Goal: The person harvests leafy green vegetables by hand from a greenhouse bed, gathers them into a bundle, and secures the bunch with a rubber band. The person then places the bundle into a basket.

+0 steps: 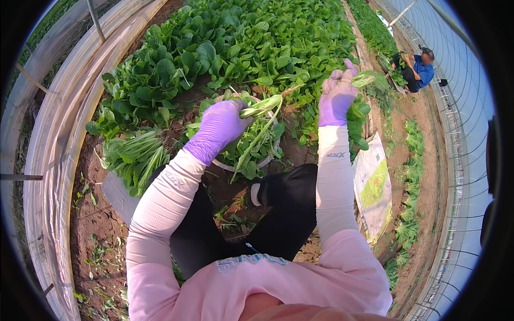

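My left hand (223, 126), in a purple glove, grips a leafy green plant (263, 106) by its stalks. The plant's brownish roots point up to the right, and one long stalk hangs down from it over a round tub (265, 161) of loose leaves. Out to the right, above the crop, is my right hand (338, 94) in a matching glove, with one finger raised. A pale green leaf (363, 79) shows beside its fingers; whether they grip it is unclear.
Dense leafy greens (249, 44) grow ahead. A pile of cut greens (136, 156) lies at left, partly over a grey sheet (120, 196). A printed sack (373, 186) is at right, beside a row of laid greens (411, 188). A person (421, 72) sits farther off.
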